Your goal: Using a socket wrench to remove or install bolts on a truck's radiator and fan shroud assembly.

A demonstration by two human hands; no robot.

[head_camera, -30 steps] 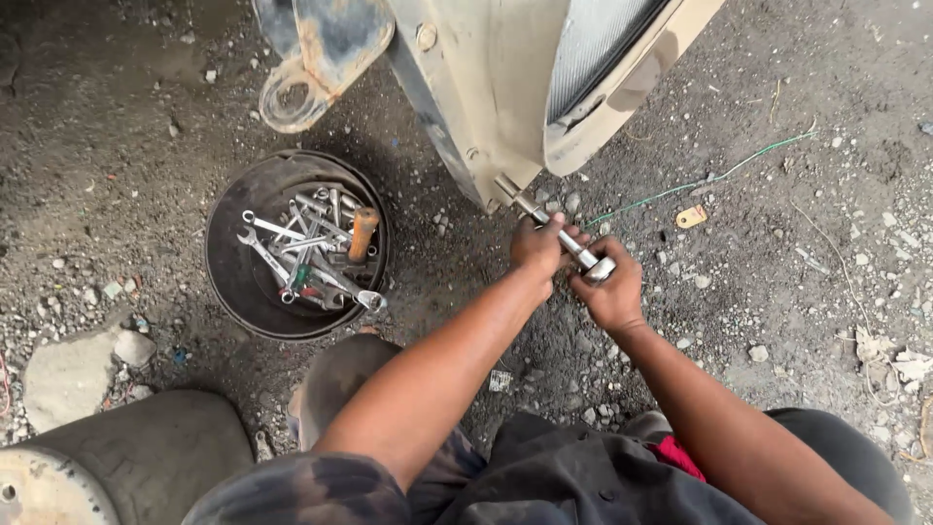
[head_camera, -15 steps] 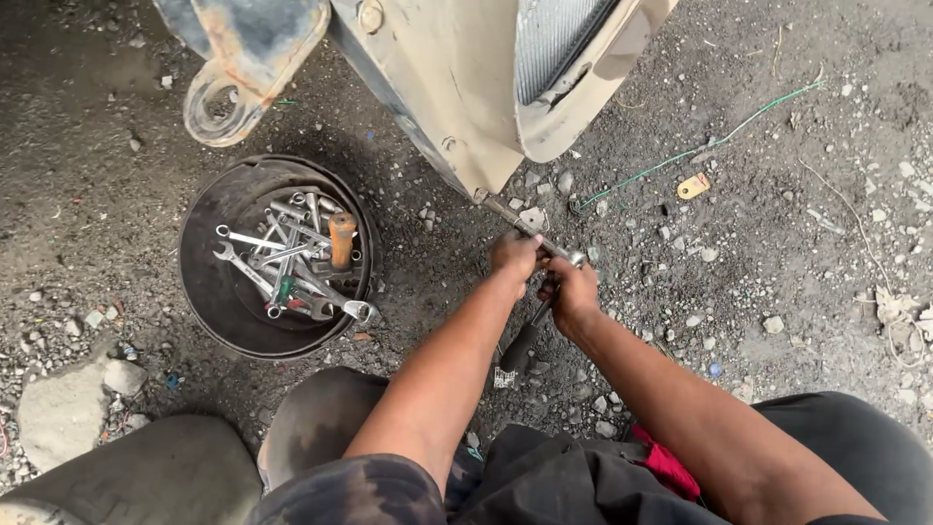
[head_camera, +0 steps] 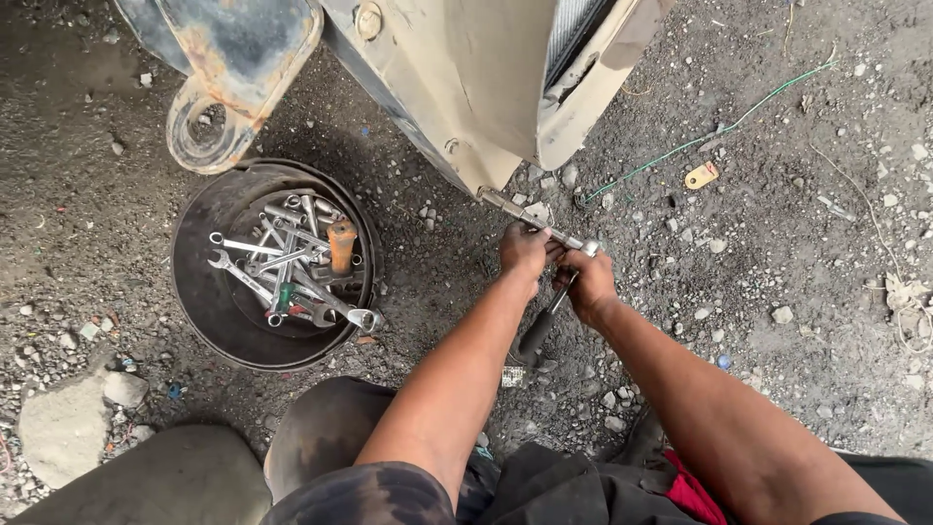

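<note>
The ratchet wrench [head_camera: 544, 231], rigid steel and likely slippery, is being gripped closed-fisted by the left hand [head_camera: 523, 251] along the shaft and the right hand [head_camera: 588, 284] at the handle.

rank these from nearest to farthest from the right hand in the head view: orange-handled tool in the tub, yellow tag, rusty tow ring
From the right hand:
1. Yellow tag, on the gravel up and to the right.
2. Orange-handled tool, left, in the black tub.
3. Rusty tow ring, far upper left.

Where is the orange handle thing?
In the head view, the orange-handled tool lies on the left, among the wrenches inside the round black tub, well left of both hands.
</note>
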